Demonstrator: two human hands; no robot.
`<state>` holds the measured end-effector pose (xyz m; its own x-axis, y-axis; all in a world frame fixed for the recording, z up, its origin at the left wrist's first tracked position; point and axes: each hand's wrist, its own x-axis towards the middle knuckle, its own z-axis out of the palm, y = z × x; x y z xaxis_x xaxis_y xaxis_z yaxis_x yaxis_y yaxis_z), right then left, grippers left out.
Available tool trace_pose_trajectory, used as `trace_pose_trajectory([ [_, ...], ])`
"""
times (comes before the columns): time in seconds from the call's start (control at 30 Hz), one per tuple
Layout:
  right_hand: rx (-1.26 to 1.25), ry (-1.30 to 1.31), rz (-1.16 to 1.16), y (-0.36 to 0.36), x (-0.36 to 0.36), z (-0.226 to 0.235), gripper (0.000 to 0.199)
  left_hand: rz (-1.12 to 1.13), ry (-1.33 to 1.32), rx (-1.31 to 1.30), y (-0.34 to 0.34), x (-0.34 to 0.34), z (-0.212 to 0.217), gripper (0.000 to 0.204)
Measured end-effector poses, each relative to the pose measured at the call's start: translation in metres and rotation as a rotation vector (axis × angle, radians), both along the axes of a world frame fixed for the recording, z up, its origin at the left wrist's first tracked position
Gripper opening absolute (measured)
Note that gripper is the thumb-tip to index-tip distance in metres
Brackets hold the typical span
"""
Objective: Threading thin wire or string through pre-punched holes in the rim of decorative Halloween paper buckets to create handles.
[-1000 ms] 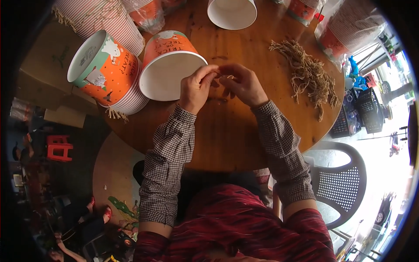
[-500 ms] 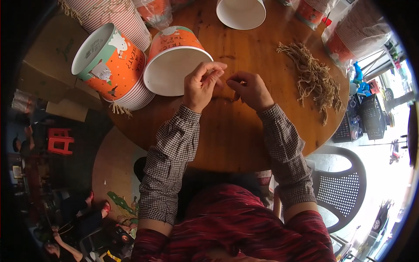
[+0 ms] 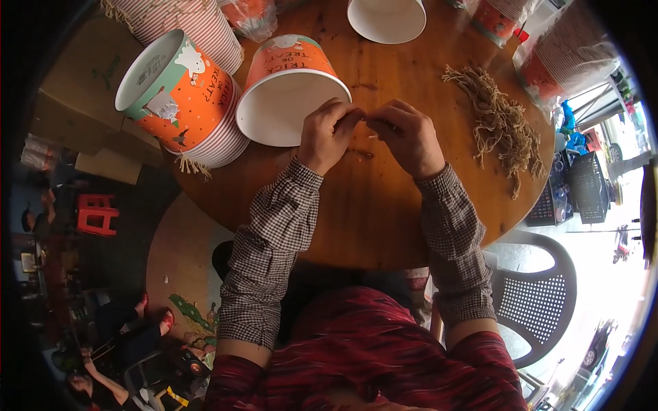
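Observation:
Over the round wooden table, my left hand and my right hand meet fingertip to fingertip. Both are closed in a pinch. What lies between the fingers is too small and hidden to name. Just behind my left hand, an orange paper bucket lies tipped with its white inside toward me. Left of it, a stack of orange and green paper buckets leans, with a frayed rope end at its bottom. A heap of short tan rope pieces lies to the right of my right hand.
Another white-lined bucket stands at the far edge. Plastic-wrapped bucket stacks sit at the far right. A grey chair is at the right, a red stool on the floor at left. Cardboard boxes stand beyond the table's left edge.
My hands have come together, the right one moving closer to the left and turning. The buckets and rope heap appear shifted slightly in the picture, along with the whole view.

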<state>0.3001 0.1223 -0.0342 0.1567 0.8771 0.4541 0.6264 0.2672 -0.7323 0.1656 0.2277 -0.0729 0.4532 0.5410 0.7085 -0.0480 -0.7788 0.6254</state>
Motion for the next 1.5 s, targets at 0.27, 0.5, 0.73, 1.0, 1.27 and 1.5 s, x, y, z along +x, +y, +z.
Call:
trace_pose_trajectory([
  [0.27,-0.064,0.289,-0.223,0.008,0.002,-0.01,0.015,-0.162,0.075,-0.276,-0.007,-0.004,0.005,0.012],
  [0.5,-0.097,0.207,-0.109,0.004,-0.005,-0.003,0.018,-0.208,-0.064,-0.576,0.003,-0.005,-0.005,0.019],
  [0.73,-0.118,0.382,-0.069,0.008,0.0,-0.019,0.014,-0.177,-0.047,-0.533,-0.003,-0.006,0.002,0.021],
  [1.0,-0.003,0.57,-0.159,0.003,-0.008,-0.001,0.011,-0.14,-0.044,-0.468,0.002,-0.004,-0.001,0.011],
  [1.27,0.162,0.524,-0.283,0.003,-0.004,-0.001,0.006,-0.09,-0.007,-0.363,0.0,-0.005,0.004,0.011],
  [1.5,0.284,-0.37,-0.222,0.0,-0.005,-0.001,0.012,-0.386,-0.153,-0.946,-0.003,-0.008,0.012,0.016],
])
